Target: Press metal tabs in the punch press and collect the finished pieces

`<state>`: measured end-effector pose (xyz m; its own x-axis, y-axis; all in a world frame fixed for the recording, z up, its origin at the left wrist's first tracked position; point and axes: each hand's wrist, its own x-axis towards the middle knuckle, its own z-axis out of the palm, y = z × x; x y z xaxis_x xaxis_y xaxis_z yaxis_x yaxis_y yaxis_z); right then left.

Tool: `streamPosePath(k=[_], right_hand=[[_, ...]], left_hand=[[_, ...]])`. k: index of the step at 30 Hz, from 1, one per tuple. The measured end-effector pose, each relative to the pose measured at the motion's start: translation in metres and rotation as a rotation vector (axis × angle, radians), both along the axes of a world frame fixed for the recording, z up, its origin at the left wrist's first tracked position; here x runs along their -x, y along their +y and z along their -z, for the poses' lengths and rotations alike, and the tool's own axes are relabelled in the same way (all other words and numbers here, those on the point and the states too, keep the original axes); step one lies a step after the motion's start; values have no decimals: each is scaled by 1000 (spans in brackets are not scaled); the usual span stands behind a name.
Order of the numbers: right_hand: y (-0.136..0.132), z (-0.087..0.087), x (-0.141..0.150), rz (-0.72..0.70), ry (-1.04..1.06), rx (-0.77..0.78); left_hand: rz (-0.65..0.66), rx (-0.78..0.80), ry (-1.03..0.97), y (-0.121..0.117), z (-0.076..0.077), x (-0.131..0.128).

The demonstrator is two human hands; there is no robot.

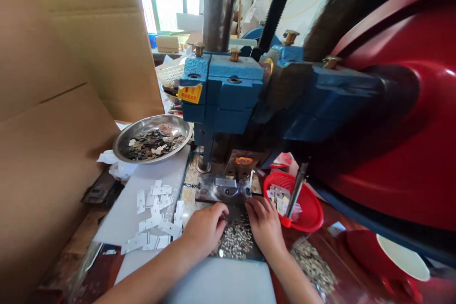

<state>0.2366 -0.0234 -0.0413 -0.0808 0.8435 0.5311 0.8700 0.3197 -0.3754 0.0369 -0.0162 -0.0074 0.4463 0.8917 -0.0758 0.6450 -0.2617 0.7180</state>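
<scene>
My left hand [204, 228] and my right hand [264, 222] rest side by side on a heap of small shiny metal pieces [237, 240] just in front of the die [226, 189] of a blue press machine [228, 95]. Both hands have their fingers curled down into the heap, as if pinching tiny parts that I cannot make out. A small silver plate [225, 182] lies on the die. Flat white metal plates [156, 221] are scattered on a pale board [142, 209] to the left of my left hand.
A steel bowl [149, 126] of dark metal scraps stands at back left. A red basket [309, 209] with white plates and a metal rod [295, 189] sits right of my hands. Cardboard walls [60, 104] rise on the left, a big red flywheel [409, 118] on the right.
</scene>
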Motion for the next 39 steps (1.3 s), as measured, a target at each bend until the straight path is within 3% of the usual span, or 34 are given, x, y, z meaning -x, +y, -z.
streamPosePath(k=[4, 9, 15, 21, 26, 32, 39], right_hand=[[22, -19, 20, 27, 117, 0], [51, -30, 43, 98, 15, -1], [41, -37, 44, 12, -122, -5], [25, -31, 38, -36, -201, 2], [22, -16, 30, -33, -52, -61], [26, -21, 29, -51, 4, -37], [31, -22, 30, -63, -25, -14]], left_hand=[[-149, 43, -243, 4, -2, 2], [-270, 169, -399, 11, -1, 15], [-394, 350, -462, 25, -5, 35], [-346, 231, -442, 44, -17, 33], [-302, 34, -330, 56, -27, 12], [-269, -158, -136, 66, -23, -6], [-281, -285, -91, 69, -16, -6]])
